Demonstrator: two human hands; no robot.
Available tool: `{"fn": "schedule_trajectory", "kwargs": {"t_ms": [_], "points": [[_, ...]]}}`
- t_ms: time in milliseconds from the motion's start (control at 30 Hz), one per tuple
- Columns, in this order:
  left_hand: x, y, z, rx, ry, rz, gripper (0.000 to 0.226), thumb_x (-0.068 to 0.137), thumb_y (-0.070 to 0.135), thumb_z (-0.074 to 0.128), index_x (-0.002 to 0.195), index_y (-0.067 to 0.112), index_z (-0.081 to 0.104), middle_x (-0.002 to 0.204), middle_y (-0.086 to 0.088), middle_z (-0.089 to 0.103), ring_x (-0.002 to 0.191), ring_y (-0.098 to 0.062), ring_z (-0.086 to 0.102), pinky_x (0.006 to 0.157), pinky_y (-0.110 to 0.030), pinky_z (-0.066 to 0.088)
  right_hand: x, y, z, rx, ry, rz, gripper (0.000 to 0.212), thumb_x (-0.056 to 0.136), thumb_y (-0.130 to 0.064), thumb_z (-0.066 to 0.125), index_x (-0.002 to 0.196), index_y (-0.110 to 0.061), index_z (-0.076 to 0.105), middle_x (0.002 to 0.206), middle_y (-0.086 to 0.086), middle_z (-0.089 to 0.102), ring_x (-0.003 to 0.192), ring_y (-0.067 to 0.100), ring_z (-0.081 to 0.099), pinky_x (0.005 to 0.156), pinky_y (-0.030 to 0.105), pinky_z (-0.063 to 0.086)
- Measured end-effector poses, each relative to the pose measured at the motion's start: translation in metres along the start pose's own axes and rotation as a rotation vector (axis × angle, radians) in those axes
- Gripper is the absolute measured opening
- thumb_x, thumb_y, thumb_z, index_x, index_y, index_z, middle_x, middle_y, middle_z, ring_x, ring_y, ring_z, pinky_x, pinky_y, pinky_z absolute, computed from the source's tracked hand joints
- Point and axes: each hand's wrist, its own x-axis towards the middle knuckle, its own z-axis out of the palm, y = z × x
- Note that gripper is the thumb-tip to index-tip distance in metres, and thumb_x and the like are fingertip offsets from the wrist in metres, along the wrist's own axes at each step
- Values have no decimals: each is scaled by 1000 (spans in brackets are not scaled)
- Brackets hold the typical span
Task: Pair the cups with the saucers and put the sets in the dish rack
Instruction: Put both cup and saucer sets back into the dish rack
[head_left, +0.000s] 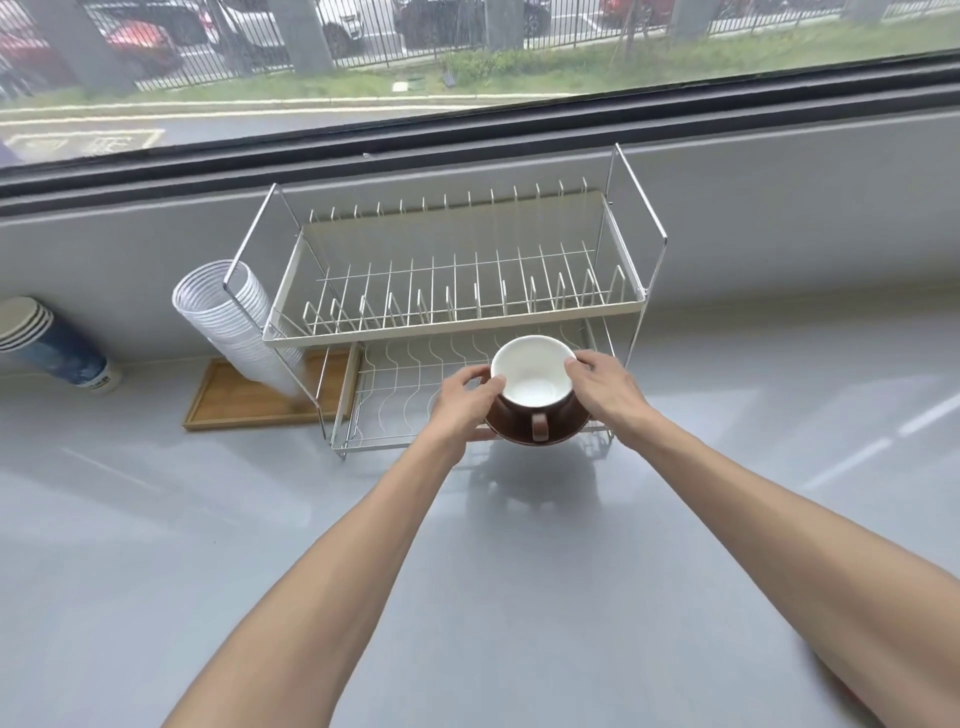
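A brown cup (532, 382) with a white inside sits on a brown saucer (561, 434), handle facing me. Both hover at the front right of the lower tier of a two-tier wire dish rack (452, 332). My left hand (462, 400) grips the set on its left side, fingers at the cup rim and under the saucer. On the right side my right hand (605, 387) holds the cup rim and saucer edge. The upper tier of the rack holds nothing. Most of the saucer is hidden under the cup.
A tilted stack of clear plastic cups (234, 322) leans on a wooden tray (244, 405) left of the rack. A stack of blue paper cups (52, 345) lies at the far left. The grey counter (467, 597) runs along a window sill behind the rack.
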Motion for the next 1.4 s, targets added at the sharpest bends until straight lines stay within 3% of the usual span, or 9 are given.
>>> {"fn": "schedule_trajectory", "kwargs": {"t_ms": [167,367,633,700,833,1033,1233,1333,1400], "points": [[27,9,4,11,23,-1,36,92,25,65,128,26,62,122,-13,70,83,-28,68,69,-37,62,30,-4,7,-7,4,32,42,100,-30,36,134,-21,57,132,5,63,124,28,52,97,36,38],[52,14,10,11,20,8,35,92,26,64,127,25,62,125,-13,69,87,-28,68,76,-40,62,59,-5,16,-18,37,47,42,103,-29,34,133,-12,57,131,14,62,125,35,52,101,39,38],[76,15,18,14,1,-36,44,93,27,63,135,19,56,116,-15,73,86,-25,70,67,-32,60,85,0,22,-49,42,139,33,100,-23,33,104,-4,60,104,14,60,92,31,53,76,34,38],[80,17,19,24,3,-39,37,94,28,63,129,16,59,108,-12,72,85,-25,69,67,-32,60,89,1,22,-59,39,151,31,99,-20,34,102,-3,59,105,16,60,88,30,52,76,34,39],[85,20,22,26,30,-59,10,95,27,64,89,23,57,102,-9,68,85,-24,67,68,-32,60,96,2,24,-70,46,153,40,98,-20,34,115,2,63,120,20,62,95,31,50,83,34,40],[88,19,27,26,47,-59,21,94,27,65,105,17,51,119,-15,70,91,-25,68,75,-37,61,101,4,24,-120,38,166,30,97,-6,34,101,7,61,108,24,58,91,31,45,77,31,35],[89,21,28,32,48,-64,20,94,26,66,81,22,50,119,-16,71,99,-27,70,89,-44,61,104,4,24,-109,-17,161,36,98,-2,31,114,14,60,118,31,60,103,38,54,79,31,34],[89,22,29,13,50,-62,15,94,27,66,96,15,56,119,-14,68,99,-25,69,88,-42,61,105,4,24,-113,8,149,31,97,-1,32,102,10,61,110,27,59,97,35,52,77,30,33],[88,20,30,29,48,-66,39,95,31,65,125,9,54,123,-11,65,107,-26,69,86,-40,61,105,6,24,-94,24,157,30,98,-5,32,102,6,59,110,24,58,92,31,48,77,30,34]]}}
